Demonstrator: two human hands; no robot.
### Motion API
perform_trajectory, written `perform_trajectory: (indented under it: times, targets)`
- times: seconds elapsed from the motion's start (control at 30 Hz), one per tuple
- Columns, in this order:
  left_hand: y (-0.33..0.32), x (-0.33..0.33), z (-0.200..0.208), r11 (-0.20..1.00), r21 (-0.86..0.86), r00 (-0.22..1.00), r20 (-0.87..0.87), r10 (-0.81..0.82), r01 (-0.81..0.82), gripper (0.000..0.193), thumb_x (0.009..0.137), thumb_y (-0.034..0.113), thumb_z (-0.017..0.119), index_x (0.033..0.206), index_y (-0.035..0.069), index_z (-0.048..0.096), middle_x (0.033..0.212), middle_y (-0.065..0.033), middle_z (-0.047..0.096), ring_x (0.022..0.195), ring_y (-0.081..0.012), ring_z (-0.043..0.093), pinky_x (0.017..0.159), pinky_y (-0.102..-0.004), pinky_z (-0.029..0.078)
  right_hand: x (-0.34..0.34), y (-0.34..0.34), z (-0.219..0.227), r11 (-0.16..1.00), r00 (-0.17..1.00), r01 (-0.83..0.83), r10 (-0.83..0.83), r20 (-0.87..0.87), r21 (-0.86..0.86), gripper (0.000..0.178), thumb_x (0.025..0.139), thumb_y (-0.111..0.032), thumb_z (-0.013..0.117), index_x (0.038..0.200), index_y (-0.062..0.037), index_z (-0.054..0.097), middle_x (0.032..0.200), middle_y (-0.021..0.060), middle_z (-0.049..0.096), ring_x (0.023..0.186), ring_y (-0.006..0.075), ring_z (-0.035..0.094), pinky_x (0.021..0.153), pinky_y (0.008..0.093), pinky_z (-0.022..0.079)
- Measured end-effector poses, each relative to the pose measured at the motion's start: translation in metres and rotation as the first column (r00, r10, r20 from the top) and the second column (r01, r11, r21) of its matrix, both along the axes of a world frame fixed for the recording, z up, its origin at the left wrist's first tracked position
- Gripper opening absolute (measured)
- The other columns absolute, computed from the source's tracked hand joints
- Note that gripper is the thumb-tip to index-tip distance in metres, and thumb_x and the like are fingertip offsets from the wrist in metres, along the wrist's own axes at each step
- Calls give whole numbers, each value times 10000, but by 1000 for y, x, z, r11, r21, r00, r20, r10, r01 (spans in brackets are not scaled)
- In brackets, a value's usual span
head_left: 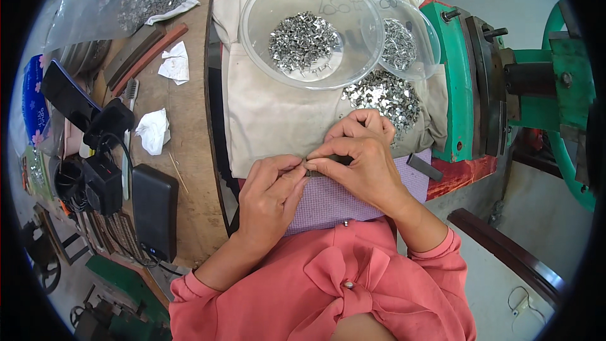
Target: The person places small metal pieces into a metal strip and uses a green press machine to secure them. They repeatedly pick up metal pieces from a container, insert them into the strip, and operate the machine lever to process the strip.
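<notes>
My left hand [268,191] and my right hand [366,158] meet fingertip to fingertip over a purple checked cloth [325,205]. Both are closed in a pinch; whatever tiny piece lies between the fingertips is too small to make out. A dark grey block [314,171] shows just beneath them, mostly covered by my fingers. Beyond my right hand spreads a heap of small shiny metal pieces [385,96] on the beige cloth [259,98]. Similar small metal parts [303,41] fill the bottom of a large clear plastic bowl [246,22], and a smaller clear tub [431,41] holds thin metal bits [398,44].
Green machine parts [457,88] with bolts stand at the right. A dark bar [424,167] lies by the purple cloth. On the wooden table [196,196] at left are a black power bank [155,211], crumpled tissues [153,131], a brush [130,91], sharpening stones [136,57] and a plastic bag of metal pieces [148,3].
</notes>
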State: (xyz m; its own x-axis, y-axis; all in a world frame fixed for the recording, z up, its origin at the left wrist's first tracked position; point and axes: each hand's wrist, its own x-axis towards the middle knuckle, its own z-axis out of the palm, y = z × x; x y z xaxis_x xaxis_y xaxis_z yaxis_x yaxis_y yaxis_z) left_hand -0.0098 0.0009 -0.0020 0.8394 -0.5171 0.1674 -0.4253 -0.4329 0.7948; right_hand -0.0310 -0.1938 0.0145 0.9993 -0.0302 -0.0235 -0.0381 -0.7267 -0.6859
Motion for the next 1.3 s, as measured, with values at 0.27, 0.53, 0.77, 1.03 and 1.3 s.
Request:
perform_trajectory:
  times: [0.27,0.53,0.77,1.03,1.3]
  targets:
    - [-2,1,1,1000,-8,999,40,1,-1,276,758,-35,782,1026,6,735,1043,-109,693,888,-274,656,734,-355,539,1,-3,3,1000,999,-27,27,-31,5,121,744,-251,838,825,-163,818,873,-48,647,1061,225,491,1001,437,243]
    - [-1,0,1,1000,0,998,61,-3,3,284,767,-10,782,1044,4,726,1046,-92,673,869,-267,642,730,-357,541,2,-7,5,996,995,-85,85,-61,2,127,761,-249,830,860,-170,827,888,-48,655,1076,227,491,1002,435,247]
    - [-1,1,-1,1000,-14,999,52,0,0,283,763,-11,792,1035,9,721,1040,-97,679,862,-270,644,724,-359,537,3,-7,6,995,994,-95,93,-61,-19,134,773,-269,824,866,-172,828,889,-49,656,1077,229,489,1001,437,249]
    - [0,1,-2,999,-30,1000,5,12,-12,243,759,-14,790,994,13,731,1039,-106,686,883,-277,650,726,-361,532,5,1,7,997,998,-54,53,-25,-60,137,733,-271,849,818,-169,814,862,-45,643,1057,224,496,983,427,258]
    - [0,1,0,1000,-22,1000,-24,16,-17,253,765,-14,784,1013,12,739,1043,-108,688,898,-280,652,754,-365,531,2,-6,8,997,998,-54,53,-23,-55,130,727,-268,850,807,-173,809,858,-42,642,1051,230,501,988,431,258]
